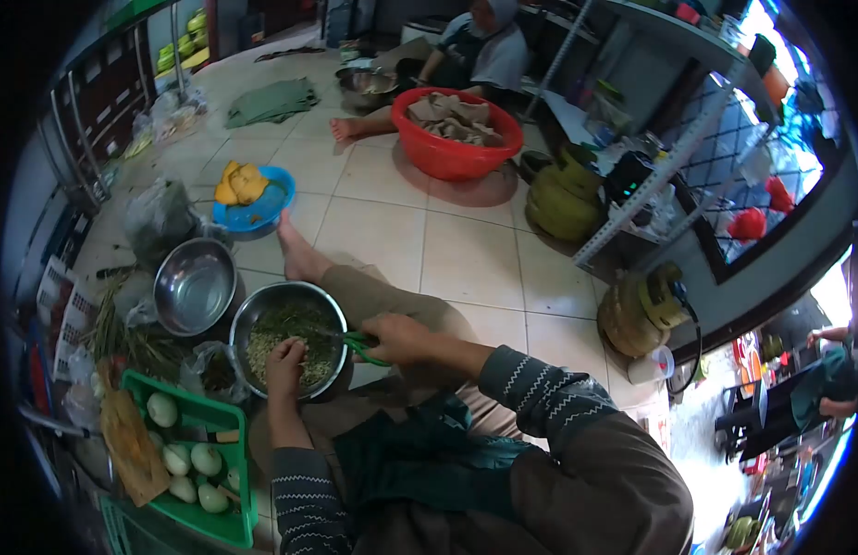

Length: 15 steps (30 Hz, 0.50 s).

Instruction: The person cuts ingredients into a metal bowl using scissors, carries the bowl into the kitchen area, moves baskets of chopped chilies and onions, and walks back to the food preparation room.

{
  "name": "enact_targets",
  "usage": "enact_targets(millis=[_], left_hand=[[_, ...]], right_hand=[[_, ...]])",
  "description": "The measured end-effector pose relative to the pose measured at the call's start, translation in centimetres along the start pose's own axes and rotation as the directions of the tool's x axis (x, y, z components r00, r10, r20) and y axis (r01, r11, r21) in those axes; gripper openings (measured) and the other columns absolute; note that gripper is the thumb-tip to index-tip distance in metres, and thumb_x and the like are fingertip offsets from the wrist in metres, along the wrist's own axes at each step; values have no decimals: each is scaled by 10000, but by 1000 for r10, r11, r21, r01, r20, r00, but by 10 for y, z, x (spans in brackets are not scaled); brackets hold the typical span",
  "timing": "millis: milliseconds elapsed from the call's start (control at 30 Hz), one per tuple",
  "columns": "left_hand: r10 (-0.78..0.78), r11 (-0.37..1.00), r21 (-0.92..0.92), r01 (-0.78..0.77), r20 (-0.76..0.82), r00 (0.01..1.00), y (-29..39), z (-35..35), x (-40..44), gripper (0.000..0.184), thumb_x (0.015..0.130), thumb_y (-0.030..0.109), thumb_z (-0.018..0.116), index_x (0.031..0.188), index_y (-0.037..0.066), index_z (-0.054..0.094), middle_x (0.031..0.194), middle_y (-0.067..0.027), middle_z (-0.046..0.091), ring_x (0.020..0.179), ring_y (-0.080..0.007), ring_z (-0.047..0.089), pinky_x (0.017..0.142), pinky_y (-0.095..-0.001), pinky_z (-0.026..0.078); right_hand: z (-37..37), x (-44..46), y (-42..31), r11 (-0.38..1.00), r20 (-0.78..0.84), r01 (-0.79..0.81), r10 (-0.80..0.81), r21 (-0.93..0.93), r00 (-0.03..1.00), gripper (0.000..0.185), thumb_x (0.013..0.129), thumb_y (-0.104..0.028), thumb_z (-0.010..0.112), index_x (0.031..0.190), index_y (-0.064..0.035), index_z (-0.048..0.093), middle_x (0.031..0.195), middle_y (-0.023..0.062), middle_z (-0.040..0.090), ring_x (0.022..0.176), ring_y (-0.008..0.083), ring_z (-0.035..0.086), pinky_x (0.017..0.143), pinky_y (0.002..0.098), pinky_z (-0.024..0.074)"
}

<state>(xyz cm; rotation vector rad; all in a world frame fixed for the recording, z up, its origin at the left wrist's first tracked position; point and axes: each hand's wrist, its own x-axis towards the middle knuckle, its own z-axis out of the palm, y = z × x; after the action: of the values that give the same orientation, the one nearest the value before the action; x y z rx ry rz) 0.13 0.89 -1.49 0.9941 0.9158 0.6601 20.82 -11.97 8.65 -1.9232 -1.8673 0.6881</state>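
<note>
A steel bowl [341, 370] beside my lap holds chopped pale pieces [315, 368] and green leafy bits [292, 321]. My right hand [398, 339] is closed around the green handles of a pair of scissors [359, 346], whose blades reach left over the bowl. Over the bowl's near left side is my left hand [285, 365], its fingers pinched together. What lies between those fingertips is too small to make out, perhaps a bit of greens. A second steel bowl [195, 289] stands just beyond, to the left.
A green crate [248, 495] with several pale round vegetables, a knife and a wooden board [133, 444] is at my left. Ahead are a blue basin [283, 180] and a red tub [447, 166]. A person [498, 55] sits behind the tub. Gas cylinders [565, 199] stand to the right.
</note>
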Motion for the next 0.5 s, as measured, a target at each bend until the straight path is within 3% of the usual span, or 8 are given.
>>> enact_targets(millis=[67, 267, 333, 433, 500], left_hand=[[2, 1000, -28, -1, 41, 999, 3, 4, -2, 203, 811, 207, 614, 948, 61, 587, 757, 11, 572, 600, -56, 493, 476, -182, 339], [-106, 991, -88, 101, -49, 993, -2, -3, -26, 194, 826, 184, 586, 971, 55, 573, 814, 3, 602, 655, -42, 515, 479, -162, 345], [-106, 989, -113, 100, -49, 993, 0, -7, -27, 201, 832, 196, 578, 977, 57, 575, 840, 2, 606, 668, -38, 513, 478, -162, 343], [-116, 987, -115, 108, -65, 991, 6, 7, -27, 212, 835, 178, 574, 1005, 52, 565, 852, -2, 607, 669, -42, 512, 479, -161, 346], [-91, 984, -157, 85, -38, 995, 1, 6, -23, 211, 836, 167, 574, 1009, 48, 562, 850, -7, 606, 668, -43, 512, 478, -159, 349]], right_hand=[[-2, 13, 2, 999, 55, -32, 32, -3, 998, 481, 693, -481, 640, 846, -25, 608, 792, 183, 600, 784, 338, 580, 688, 420, 446], [14, 42, -2, 995, 333, -84, 62, 52, 941, 580, 680, -564, 609, 838, -6, 610, 787, 186, 615, 770, 333, 595, 676, 435, 440], [22, 48, -1, 978, 310, -140, 87, 152, 947, 591, 675, -586, 601, 789, -6, 605, 757, 169, 612, 739, 303, 594, 653, 416, 438], [18, 44, 0, 937, 427, -288, 182, 200, 886, 600, 666, -597, 602, 765, -6, 588, 719, 159, 595, 705, 278, 577, 636, 385, 434], [31, 43, 11, 939, 441, -256, 134, 231, 888, 603, 669, -603, 598, 766, -8, 578, 697, 157, 580, 690, 263, 564, 626, 368, 431]])
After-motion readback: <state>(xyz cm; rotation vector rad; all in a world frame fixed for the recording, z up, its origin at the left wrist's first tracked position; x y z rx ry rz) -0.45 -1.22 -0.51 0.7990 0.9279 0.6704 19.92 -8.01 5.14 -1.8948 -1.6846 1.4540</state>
